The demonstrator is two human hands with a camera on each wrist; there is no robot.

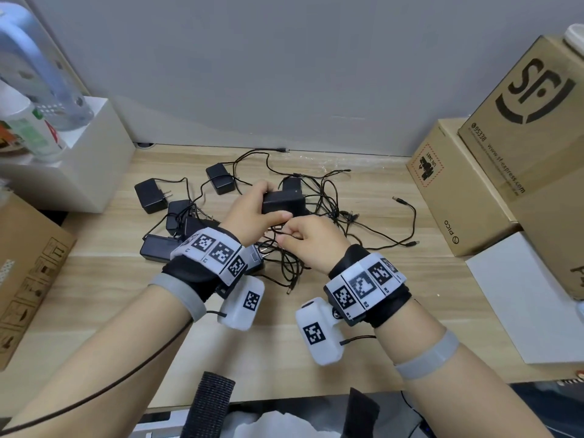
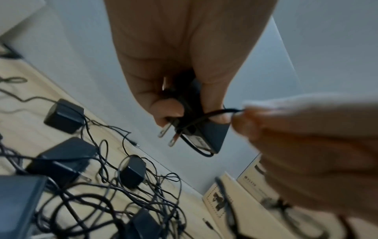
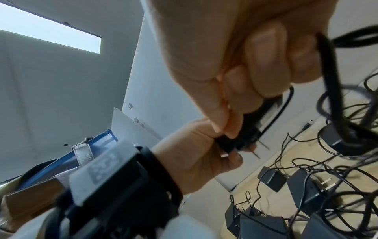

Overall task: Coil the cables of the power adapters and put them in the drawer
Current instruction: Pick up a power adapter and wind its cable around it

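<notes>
My left hand (image 1: 252, 213) grips a black power adapter (image 1: 282, 202) lifted above the wooden desk (image 1: 363, 298); its two metal prongs (image 2: 168, 135) stick out below my fingers (image 2: 167, 110) in the left wrist view. My right hand (image 1: 311, 245) pinches that adapter's thin black cable (image 2: 216, 112) just right of the body, between thumb and fingertips (image 3: 227, 127). Several more black adapters (image 1: 150, 196) lie on the desk in a tangle of black cables (image 1: 331, 213). No drawer is in view.
Stacked cardboard boxes (image 1: 493, 172) and a white box (image 1: 531, 295) stand at the right. A white stand (image 1: 91, 159) with bottles (image 1: 30, 128) sits at the back left, a cardboard box (image 1: 28, 273) at the left. A grey wall (image 1: 284, 74) borders the desk behind.
</notes>
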